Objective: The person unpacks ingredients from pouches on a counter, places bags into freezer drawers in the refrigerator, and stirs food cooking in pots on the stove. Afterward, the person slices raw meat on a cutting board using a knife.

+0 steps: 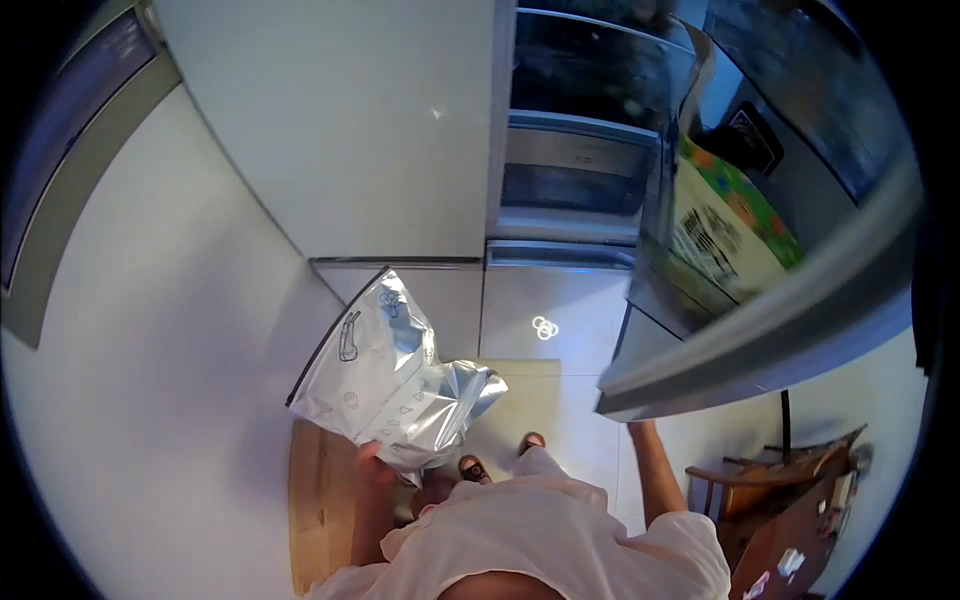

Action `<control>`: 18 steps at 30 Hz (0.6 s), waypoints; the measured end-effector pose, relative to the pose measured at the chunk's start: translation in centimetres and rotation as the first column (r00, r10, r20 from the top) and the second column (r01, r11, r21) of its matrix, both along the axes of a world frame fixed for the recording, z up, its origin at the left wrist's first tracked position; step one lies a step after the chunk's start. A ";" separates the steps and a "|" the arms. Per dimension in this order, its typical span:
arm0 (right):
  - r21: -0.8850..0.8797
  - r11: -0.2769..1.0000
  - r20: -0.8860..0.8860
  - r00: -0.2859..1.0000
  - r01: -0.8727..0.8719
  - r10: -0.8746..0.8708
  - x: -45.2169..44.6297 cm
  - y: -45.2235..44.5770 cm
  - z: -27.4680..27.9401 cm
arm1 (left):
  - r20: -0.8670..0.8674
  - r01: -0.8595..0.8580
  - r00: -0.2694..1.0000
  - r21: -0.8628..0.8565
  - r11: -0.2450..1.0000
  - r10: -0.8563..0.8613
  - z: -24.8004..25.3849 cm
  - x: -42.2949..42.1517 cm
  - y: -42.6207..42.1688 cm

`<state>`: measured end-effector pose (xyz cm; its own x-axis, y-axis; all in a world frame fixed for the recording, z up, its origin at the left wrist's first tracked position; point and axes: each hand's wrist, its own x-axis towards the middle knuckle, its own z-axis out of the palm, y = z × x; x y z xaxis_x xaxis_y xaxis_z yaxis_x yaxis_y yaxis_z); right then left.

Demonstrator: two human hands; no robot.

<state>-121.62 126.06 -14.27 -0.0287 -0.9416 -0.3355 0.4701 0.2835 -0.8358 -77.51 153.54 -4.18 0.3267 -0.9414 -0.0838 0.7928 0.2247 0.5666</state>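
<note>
My left hand (373, 466) is closed on the lower edge of a large silver foil bag (400, 375). The bag carries small line drawings and has a dark strip along its left edge. It hangs in front of me, creased and partly crumpled. At the lower edge of the open fridge door (760, 370), my right hand (641, 428) goes out of sight behind the door, so its fingers are hidden. The open fridge compartment (575, 170) shows a shelf and drawers. A white and green printed package (725, 225) stands in the door shelf.
A closed pale fridge panel (340, 120) is left of the open compartment. White wall (150, 350) runs along the left. A wooden surface (320, 500) lies low on the left, and a wooden chair (750, 490) is at right. Pale tiles (585, 410) cover the floor.
</note>
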 end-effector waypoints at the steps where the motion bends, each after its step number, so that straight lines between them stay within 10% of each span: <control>1: -0.008 0.999 -0.005 0.999 0.040 -0.040 -2.1 -0.3 0.5 | -0.019 0.034 0.999 0.020 0.999 -0.034 0.7 -0.3 0.2; 11: -0.090 0.981 0.220 0.964 0.171 -0.148 -17.1 -9.3 0.6 | -0.072 -0.167 0.978 0.285 0.944 0.195 -5.0 1.6 0.7; 14: -0.190 0.922 0.386 0.838 -0.336 0.385 -16.5 -7.2 -7.5 | -0.111 -0.063 0.987 0.412 0.909 0.119 -3.6 2.2 2.0; 15: -0.151 0.805 0.337 0.736 -0.573 0.587 -15.1 -5.8 -11.2 | -0.050 -0.071 0.993 0.435 0.898 0.103 -3.1 2.0 2.4; 17: 0.515 0.581 0.008 0.682 -0.630 0.731 -7.9 -3.5 -13.8 | -0.049 -0.056 0.996 0.319 0.946 0.075 -3.9 1.2 2.4; 18: 0.519 0.556 0.166 0.714 -0.649 0.680 0.4 -1.9 -10.9 | -0.099 -0.034 0.994 0.186 0.982 0.053 -5.3 1.1 2.3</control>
